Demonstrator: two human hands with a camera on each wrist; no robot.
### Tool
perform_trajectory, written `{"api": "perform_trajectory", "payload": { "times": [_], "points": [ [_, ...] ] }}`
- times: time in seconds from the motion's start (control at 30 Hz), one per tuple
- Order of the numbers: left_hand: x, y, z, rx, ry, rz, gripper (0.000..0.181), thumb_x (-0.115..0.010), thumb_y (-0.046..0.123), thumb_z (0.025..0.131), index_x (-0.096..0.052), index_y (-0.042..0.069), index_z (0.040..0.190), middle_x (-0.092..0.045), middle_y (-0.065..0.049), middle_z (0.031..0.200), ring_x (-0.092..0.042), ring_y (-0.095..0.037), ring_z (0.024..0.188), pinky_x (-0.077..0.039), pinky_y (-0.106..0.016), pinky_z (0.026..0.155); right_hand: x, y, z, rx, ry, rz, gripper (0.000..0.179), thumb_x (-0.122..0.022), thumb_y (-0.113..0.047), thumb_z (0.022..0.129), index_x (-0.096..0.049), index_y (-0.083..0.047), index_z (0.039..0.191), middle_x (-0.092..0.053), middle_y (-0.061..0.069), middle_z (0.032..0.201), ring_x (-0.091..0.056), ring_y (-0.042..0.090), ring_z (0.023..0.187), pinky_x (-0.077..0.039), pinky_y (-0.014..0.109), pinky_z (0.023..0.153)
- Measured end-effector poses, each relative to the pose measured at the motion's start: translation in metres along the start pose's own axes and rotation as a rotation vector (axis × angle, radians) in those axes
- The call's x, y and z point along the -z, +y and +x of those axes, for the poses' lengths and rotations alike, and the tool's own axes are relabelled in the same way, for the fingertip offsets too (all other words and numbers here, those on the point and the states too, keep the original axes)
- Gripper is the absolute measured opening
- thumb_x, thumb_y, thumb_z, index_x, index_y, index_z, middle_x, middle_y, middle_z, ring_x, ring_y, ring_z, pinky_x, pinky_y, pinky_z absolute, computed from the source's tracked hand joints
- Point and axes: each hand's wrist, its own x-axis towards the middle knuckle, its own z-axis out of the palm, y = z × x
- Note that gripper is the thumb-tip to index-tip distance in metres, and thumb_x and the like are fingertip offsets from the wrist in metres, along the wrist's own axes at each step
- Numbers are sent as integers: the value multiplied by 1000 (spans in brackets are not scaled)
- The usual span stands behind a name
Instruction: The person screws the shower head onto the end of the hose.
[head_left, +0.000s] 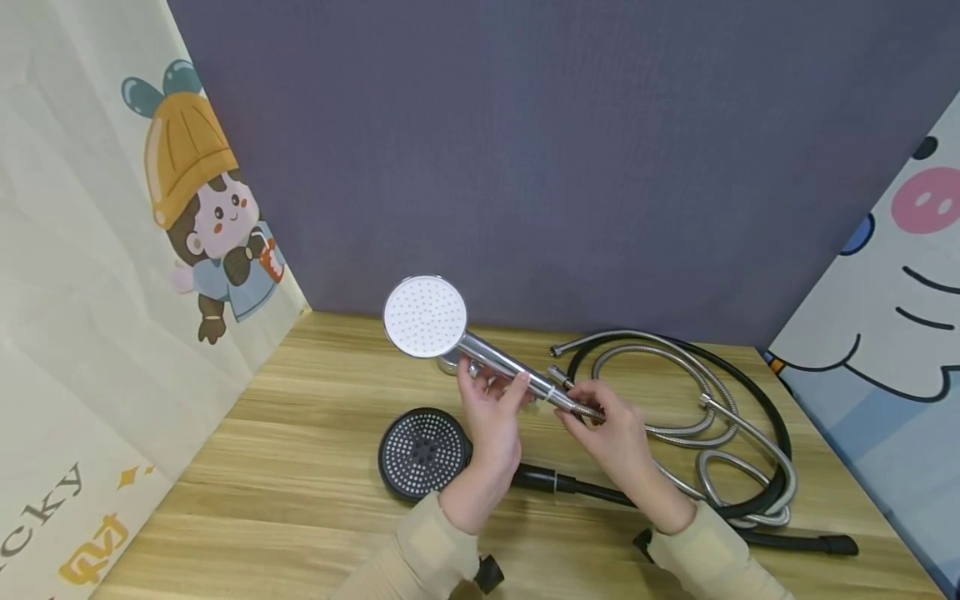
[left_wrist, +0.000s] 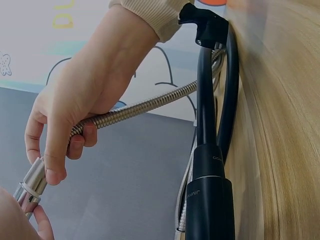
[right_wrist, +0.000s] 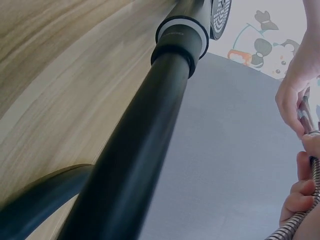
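left hand (head_left: 491, 421) grips showerhead (head_left: 425, 317) (white-faced), right hand (head_left: 621, 429) pinches hose connector (head_left: 561, 399).

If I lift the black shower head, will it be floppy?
The black shower head is probably stiff, with its solid-looking handle. The black hose joined to it seems to curve, so that part would likely flop. The smooth handle might feel slippery.

On the left wall (head_left: 67, 275), toward its near end, dark letters (head_left: 40, 511) read "cky", running out of view; the orange lettering (head_left: 93, 550) below is unclear. The black shower handle (left_wrist: 210, 215) bears partly hidden letters, seemingly "JMW"; its collar (left_wrist: 207, 162) ends "OO".
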Motion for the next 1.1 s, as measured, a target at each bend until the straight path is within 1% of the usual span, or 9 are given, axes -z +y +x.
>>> {"api": "perform_trajectory", "payload": {
  "times": [0.2, 0.53, 0.67, 0.83, 0.9, 1.0, 1.1],
  "points": [
    [0, 0, -1, -2, -4, -1, 80, -68, -7, 77, -29, 21, 141, -51, -10, 114, -58, -20, 93, -57, -29, 73, 0, -2, 1, -12, 7, -1, 34, -84, -5, 65, -61, -7, 92, -69, 3, 80, -66, 14, 67, -50, 10, 55],
    [0, 0, -1, -1, -9, -15, 80, -67, -8, 78, -28, 21, 141, -50, -10, 114, -58, -19, 93, -57, -29, 74, 1, -1, 0, -20, 13, -15, 34, -84, -7, 65, -63, -7, 92, -70, 3, 79, -63, 11, 64, -46, 10, 49],
    [-1, 0, -1, -7, -13, -14, 79, -67, -7, 78, -28, 20, 141, -50, -10, 114, -57, -19, 93, -57, -29, 74, 0, 0, 0, -16, 17, -12, 33, -84, -8, 66, -64, -7, 93, -70, 4, 80, -64, 13, 65, -48, 12, 49],
    [-1, 1, -1, -7, -17, -13, 79, -67, -6, 79, -27, 20, 142, -50, -11, 115, -58, -19, 94, -57, -28, 74, 1, 1, -1, -1, 14, 2, 29, -83, -8, 68, -66, -6, 92, -69, 6, 81, -63, 17, 62, -49, 17, 47],
    [-1, 1, -1, -6, -15, -11, 79, -67, -6, 79, -27, 20, 142, -50, -11, 114, -58, -19, 94, -57, -28, 74, 2, 2, 0, -5, 12, 9, 28, -82, -8, 69, -68, -7, 92, -69, 5, 82, -61, 16, 62, -49, 18, 47],
    [-1, 1, -1, -5, -13, -7, 79, -67, -6, 79, -28, 19, 142, -50, -11, 113, -58, -19, 93, -57, -28, 74, 3, 1, 0, -14, 6, 12, 27, -82, -10, 69, -70, -9, 93, -68, 4, 85, -59, 10, 65, -50, 17, 49],
    [-2, 2, -1, -2, -12, -4, 78, -68, -6, 78, -28, 19, 141, -51, -11, 113, -58, -19, 93, -57, -28, 74, 4, 1, 0, -9, 8, 26, 27, -82, -8, 69, -71, -9, 93, -68, 4, 85, -57, 8, 64, -48, 15, 49]
  ]
}}
